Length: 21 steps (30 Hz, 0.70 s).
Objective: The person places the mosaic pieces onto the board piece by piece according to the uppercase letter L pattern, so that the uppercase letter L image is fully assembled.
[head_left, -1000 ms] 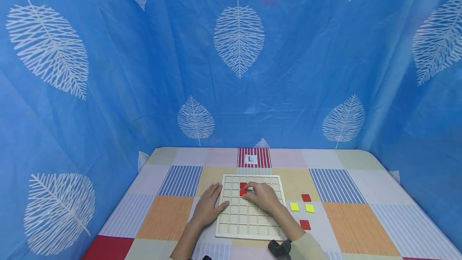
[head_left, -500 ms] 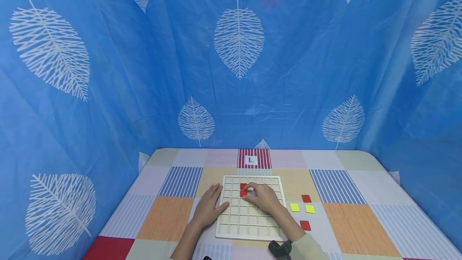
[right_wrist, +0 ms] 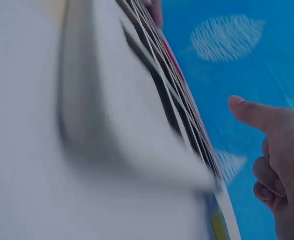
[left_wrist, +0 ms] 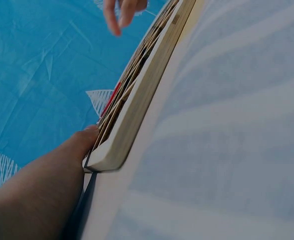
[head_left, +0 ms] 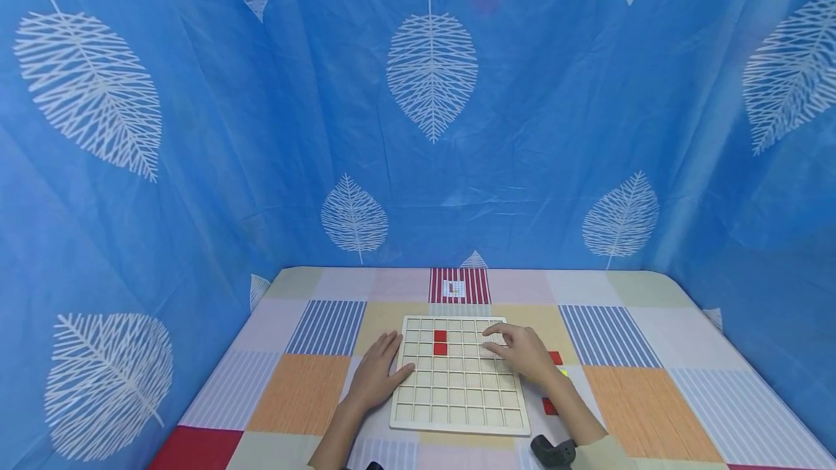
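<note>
A cream grid board (head_left: pixel 418 394) lies on the table. Two red square tiles sit in its cells, the far tile (head_left: pixel 440 336) directly above the near tile (head_left: pixel 440 349). My left hand (head_left: pixel 375 376) rests at the board's left edge with straight fingers, the thumb over the rim. Above the board's right side is my right hand (head_left: pixel 522 350), its thumb and index finger apart with nothing between them. In the right wrist view the right hand (right_wrist: pixel 281 150) has its other fingers curled in.
Right of the board lie a red tile (head_left: pixel 555 357), a partly covered yellow tile (head_left: pixel 564 373) and another red tile (head_left: pixel 549 406), beside the right forearm. A small printed card (head_left: pixel 453 289) lies at the back of the patchwork tablecloth (head_left: pixel 300 394). Blue curtains (head_left: pixel 522 129) surround the table.
My right hand has lifted off the area beside the red tiles and moved right, uncovering both tiles. Its forearm now covers some loose tiles. The left hand stays put.
</note>
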Tool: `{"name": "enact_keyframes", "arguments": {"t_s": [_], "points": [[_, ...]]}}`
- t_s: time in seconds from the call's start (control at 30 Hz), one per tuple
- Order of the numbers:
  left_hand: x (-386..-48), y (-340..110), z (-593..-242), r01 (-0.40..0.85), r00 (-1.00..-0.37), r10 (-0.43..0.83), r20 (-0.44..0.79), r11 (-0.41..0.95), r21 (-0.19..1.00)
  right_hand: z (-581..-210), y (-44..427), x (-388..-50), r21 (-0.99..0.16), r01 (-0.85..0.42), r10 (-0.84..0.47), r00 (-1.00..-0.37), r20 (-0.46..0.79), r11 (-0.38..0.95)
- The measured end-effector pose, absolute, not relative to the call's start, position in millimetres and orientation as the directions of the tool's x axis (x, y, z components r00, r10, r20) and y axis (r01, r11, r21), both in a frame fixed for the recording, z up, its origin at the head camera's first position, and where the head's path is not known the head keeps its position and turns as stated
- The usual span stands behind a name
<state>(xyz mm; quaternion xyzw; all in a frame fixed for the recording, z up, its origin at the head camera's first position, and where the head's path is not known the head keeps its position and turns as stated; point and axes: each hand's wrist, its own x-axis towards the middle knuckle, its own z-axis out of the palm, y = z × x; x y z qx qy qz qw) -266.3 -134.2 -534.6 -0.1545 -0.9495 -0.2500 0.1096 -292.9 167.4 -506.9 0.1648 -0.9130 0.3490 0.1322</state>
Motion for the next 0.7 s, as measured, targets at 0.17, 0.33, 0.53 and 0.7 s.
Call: {"name": "enact_keyframes", "arguments": {"t_s": [0.17, 0.33, 0.53, 0.7], "points": [[-266.6, -134.5, -536.1, 0.349, -0.928, 0.240, 0.286, 0.828, 0.439, -509.4, 210.6, -291.1, -0.594, -0.353, -0.162, -0.922, 0.351, 0.723], [-266.0, -135.5, -537.3, 0.346, -0.930, 0.241, 0.276, 0.826, 0.445, -510.8, 247.0, -285.4, -0.635, -0.276, -0.106, -0.950, 0.292, 0.722], [-267.3, -135.4, -537.3, 0.350, -0.928, 0.241, 0.285, 0.828, 0.439, -509.1, 276.3, -277.8, -0.683, -0.168, -0.077, -0.984, 0.162, 0.711], [-267.9, -135.0, -537.5, 0.350, -0.928, 0.243, 0.282, 0.827, 0.439, -509.3, 287.8, -274.3, -0.681, -0.156, -0.136, -0.987, 0.083, 0.716]]}}
